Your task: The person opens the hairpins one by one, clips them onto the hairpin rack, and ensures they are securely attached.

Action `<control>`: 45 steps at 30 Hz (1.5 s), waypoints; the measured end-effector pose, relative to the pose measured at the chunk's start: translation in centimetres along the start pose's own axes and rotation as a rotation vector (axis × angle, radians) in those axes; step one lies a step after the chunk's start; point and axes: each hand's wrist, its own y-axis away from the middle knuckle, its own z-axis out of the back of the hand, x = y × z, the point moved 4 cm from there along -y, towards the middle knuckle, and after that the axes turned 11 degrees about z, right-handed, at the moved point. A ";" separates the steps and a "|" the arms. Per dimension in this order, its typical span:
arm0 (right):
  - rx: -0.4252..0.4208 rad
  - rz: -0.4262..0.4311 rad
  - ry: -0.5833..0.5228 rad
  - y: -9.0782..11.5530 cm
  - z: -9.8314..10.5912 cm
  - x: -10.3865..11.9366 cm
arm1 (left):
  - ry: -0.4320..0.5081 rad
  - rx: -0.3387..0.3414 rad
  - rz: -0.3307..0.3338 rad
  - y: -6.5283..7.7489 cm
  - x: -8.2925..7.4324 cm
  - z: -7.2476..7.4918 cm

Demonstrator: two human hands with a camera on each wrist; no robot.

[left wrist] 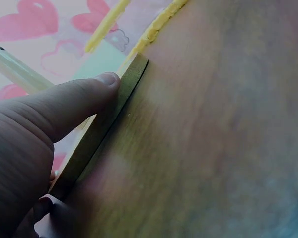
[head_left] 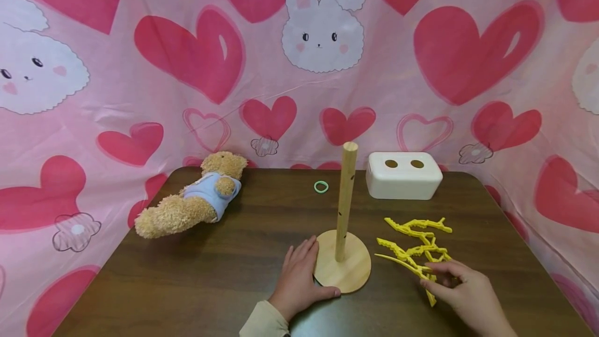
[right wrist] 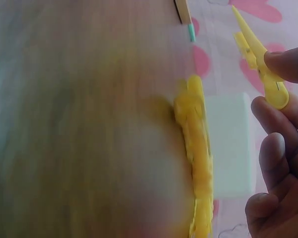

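Note:
A wooden stand (head_left: pixel 346 196), an upright post on a round base, stands before me. My left hand (head_left: pixel 299 282) holds the base at its left and near edges. The thumb lies against the rim in the left wrist view. My right hand (head_left: pixel 470 293) pinches a yellow branch-shaped piece (right wrist: pixel 259 52) between thumb and fingers. In the right wrist view that piece is raised, its pointed end upward. Several other yellow branch-shaped pieces (head_left: pixel 414 231) lie overlapping on the table, just beyond the right hand. Small dark marks show along the post.
A teddy bear (head_left: pixel 206 196) in a light blue shirt lies at the table's (head_left: pixel 196 285) left. A small green ring (head_left: pixel 321 187) lies behind the stand. The white box (head_left: pixel 404 183) with two round holes sits at the back right. A pink heart-patterned cloth (head_left: pixel 187 61) hangs behind.

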 end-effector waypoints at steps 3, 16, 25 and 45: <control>0.003 0.019 -0.024 -0.2 -0.6 0.6 | 0.005 0.005 0.003 0.0 0.0 0.0; -0.002 0.127 -0.061 -1.2 -2.8 2.2 | -0.003 0.019 0.002 0.0 0.0 0.1; 0.019 0.144 -0.129 -1.6 -4.0 3.1 | 0.005 0.033 0.016 -0.1 0.0 0.1; 0.224 0.042 -0.188 -3.3 -7.0 3.5 | -0.003 0.057 0.031 -0.2 -0.1 0.0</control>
